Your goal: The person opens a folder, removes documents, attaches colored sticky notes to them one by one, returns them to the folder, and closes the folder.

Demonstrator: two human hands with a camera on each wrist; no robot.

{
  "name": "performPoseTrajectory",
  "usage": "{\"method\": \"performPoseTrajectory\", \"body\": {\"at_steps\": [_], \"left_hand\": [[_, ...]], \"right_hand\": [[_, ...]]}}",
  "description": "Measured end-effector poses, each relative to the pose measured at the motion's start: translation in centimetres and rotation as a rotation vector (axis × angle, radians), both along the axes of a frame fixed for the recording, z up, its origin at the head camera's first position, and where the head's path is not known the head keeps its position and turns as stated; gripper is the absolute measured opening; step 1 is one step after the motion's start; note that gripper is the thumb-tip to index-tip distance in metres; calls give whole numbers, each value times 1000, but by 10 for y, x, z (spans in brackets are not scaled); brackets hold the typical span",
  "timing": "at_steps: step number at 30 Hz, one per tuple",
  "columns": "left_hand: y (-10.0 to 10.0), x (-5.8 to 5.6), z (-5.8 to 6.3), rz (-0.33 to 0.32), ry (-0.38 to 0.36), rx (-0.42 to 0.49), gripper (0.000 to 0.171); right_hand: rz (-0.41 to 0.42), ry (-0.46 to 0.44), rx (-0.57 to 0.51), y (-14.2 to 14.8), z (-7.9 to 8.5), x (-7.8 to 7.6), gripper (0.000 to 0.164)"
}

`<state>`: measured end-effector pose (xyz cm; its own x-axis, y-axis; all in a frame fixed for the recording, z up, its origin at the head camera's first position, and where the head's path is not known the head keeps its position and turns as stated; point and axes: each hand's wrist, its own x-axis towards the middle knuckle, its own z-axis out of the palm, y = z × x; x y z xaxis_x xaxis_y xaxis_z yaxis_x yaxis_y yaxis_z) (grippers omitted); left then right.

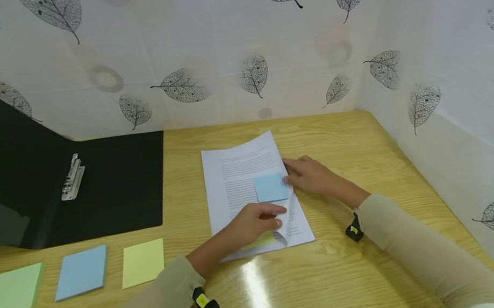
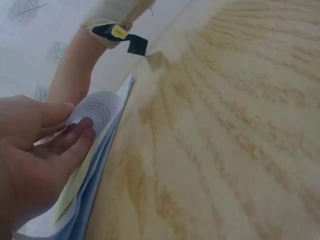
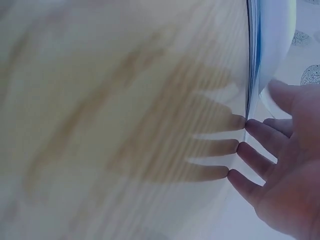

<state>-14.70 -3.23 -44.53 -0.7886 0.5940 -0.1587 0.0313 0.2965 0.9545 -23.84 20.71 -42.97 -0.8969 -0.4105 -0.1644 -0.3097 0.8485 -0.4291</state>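
A stack of printed paper sheets lies on the table, with a blue sticky note on its top page. My left hand pinches the top page's lower right corner between thumb and fingers; the left wrist view shows this page curling up. Partly hidden beneath that hand is a yellow sticky note. At the stack's right edge, my right hand has its thumb by the blue note. In the right wrist view its extended fingers touch the tabletop beside the sheets.
To the left stands an open black folder with a metal clip. In front of it lie green, blue and yellow sticky-note pads. A leaf-patterned curtain borders the table's back and right sides.
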Motion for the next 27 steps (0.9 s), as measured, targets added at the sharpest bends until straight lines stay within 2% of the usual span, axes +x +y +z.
{"method": "performPoseTrajectory", "body": {"at_steps": [4, 6, 8, 10, 12, 15, 19, 22, 25, 27], "left_hand": [[-9, -3, 3, -9, 24, 30, 38], [-20, -7, 6, 31, 68, 19, 36], [-34, -12, 9, 129, 115, -18, 34], [-50, -17, 13, 254, 174, -87, 34], [-67, -22, 15, 374, 196, -145, 37], [-87, -29, 13, 475, 220, -226, 39], [-99, -36, 5, 479, 213, -262, 18], [-101, -40, 2, 476, 199, -245, 24], [-102, -39, 2, 489, 180, -222, 19], [-102, -39, 2, 491, 162, -207, 29]], "right_hand": [[42, 43, 54, -1, -3, -2, 77], [51, 55, 62, -2, -3, -2, 78], [67, 66, 68, -2, -3, -2, 74], [93, 84, 82, -2, -3, -1, 68], [119, 102, 91, -1, -1, 0, 62], [146, 124, 107, 0, 0, 2, 57], [166, 130, 105, 1, 1, 3, 57], [169, 131, 96, 1, 1, 4, 57], [169, 135, 92, 0, 0, 3, 56], [168, 135, 92, 0, 0, 3, 57]]}}
